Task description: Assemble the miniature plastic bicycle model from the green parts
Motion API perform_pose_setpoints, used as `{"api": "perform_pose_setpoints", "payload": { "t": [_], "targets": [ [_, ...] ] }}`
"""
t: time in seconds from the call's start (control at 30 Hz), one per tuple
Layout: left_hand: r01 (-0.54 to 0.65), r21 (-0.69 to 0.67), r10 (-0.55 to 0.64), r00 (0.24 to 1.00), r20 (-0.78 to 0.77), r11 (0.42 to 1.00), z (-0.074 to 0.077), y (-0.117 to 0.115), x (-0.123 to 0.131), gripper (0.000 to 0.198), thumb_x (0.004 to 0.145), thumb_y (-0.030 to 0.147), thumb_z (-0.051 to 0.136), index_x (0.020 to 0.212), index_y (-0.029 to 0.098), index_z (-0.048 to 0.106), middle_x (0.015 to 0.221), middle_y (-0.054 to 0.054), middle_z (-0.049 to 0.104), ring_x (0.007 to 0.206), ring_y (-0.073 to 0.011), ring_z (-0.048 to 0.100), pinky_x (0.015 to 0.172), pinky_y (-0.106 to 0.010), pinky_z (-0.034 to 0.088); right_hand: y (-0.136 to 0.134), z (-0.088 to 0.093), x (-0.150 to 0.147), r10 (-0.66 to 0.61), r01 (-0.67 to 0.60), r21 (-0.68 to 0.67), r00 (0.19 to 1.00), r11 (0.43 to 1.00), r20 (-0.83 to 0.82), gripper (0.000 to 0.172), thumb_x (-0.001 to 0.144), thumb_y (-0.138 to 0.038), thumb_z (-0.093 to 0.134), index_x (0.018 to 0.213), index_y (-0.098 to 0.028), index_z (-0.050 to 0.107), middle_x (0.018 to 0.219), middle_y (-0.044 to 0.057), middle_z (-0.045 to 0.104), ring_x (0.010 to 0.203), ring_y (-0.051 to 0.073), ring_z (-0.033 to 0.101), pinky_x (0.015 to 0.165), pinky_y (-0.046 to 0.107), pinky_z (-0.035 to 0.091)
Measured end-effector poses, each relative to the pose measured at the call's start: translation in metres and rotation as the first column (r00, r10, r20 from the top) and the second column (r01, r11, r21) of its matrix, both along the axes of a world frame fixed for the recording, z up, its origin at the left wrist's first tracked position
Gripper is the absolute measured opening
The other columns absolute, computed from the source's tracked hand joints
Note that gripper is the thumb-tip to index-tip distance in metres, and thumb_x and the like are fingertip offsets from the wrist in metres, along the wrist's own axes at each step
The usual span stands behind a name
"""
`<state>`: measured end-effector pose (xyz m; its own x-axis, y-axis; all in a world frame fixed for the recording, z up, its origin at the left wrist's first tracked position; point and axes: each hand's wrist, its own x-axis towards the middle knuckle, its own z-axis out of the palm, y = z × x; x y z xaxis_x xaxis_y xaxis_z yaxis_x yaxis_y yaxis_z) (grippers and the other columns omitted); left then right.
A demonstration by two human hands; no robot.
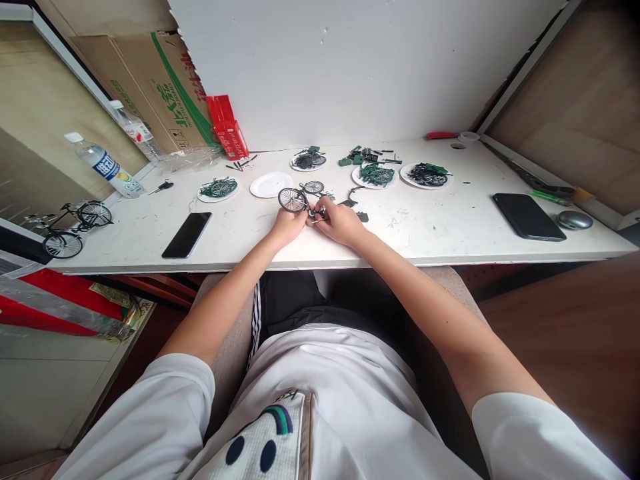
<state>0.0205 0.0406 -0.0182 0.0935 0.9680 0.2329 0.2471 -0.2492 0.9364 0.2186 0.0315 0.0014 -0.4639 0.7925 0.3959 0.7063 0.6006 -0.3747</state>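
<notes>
A black model bicycle (299, 195), partly built with spoked wheels, is held just above the table near its front edge. My left hand (289, 227) is closed on it from below, close to one wheel. The fingers of my right hand (342, 223) are closed at its other end, where small dark parts show between the fingertips. Exactly which part each hand pinches is hidden. Small black pieces (363, 217) lie on the table beside my right hand. Behind the hands sits a white paper plate (271, 185).
Plates of green and black parts (219, 189) (376, 175) (427, 175) stand around. At left are a finished model bicycle (77, 223), a phone (187, 235), keys (163, 187) and a bottle (107, 167). A black phone-like slab (527, 217) and a mouse (575, 220) lie right.
</notes>
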Motion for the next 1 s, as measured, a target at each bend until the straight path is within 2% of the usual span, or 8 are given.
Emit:
{"api": "perform_pose_setpoints", "payload": {
  "t": [0.27, 1.0],
  "targets": [
    [0.006, 0.004, -0.006, 1.000, -0.006, 1.000, 0.0000, -0.0005, -0.0006, 0.016, 0.098, 0.020, 0.060, 0.107, 0.017, 0.073, 0.080, -0.004, 0.078, 0.078, -0.0189, 0.077, 0.080, -0.028, 0.060, -0.0010, 0.0014, -0.0002, -0.007, 0.007, -0.017, 1.000, 1.000, 0.007, 0.033, 0.099, -0.034, 0.049, 0.126, -0.019, 0.061, 0.085, 0.009, 0.076, 0.069, 0.028, 0.062, 0.066, 0.032, 0.033],
    [0.022, 0.021, -0.023, 1.000, 0.014, 1.000, 0.0021, -0.0018, 0.0014, 0.013, 0.098, 0.024, 0.062, 0.105, 0.017, 0.071, 0.089, -0.006, 0.078, 0.075, -0.0163, 0.075, 0.081, -0.028, 0.060, 0.0001, 0.0002, 0.0006, 0.005, -0.005, -0.001, 1.000, 1.000, -0.017, 0.031, 0.097, -0.035, 0.050, 0.122, -0.020, 0.059, 0.082, 0.008, 0.075, 0.069, 0.028, 0.063, 0.064, 0.032, 0.033]
  ]
}}
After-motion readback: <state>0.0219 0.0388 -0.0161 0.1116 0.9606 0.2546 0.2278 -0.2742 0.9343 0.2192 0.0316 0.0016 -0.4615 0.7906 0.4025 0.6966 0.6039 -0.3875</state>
